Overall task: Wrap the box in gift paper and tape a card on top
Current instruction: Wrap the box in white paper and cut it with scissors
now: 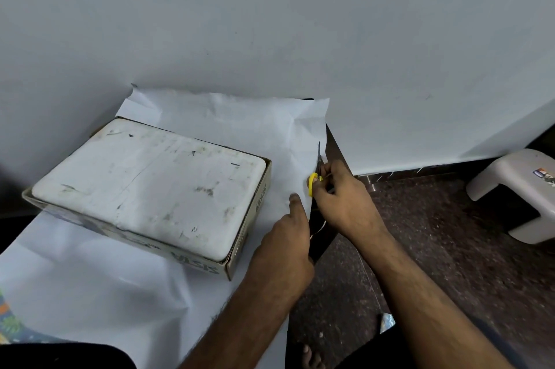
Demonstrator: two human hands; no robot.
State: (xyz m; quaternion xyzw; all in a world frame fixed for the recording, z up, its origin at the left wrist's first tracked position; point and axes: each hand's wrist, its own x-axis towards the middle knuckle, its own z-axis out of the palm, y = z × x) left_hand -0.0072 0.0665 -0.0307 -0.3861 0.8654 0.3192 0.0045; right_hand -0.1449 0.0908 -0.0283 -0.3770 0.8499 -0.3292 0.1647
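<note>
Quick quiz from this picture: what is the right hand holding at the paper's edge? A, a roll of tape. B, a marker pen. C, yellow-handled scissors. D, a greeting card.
C: the right hand has its fingers through the yellow handle of the scissors, whose blades point up along the right edge of the white paper, beside the box.
</note>
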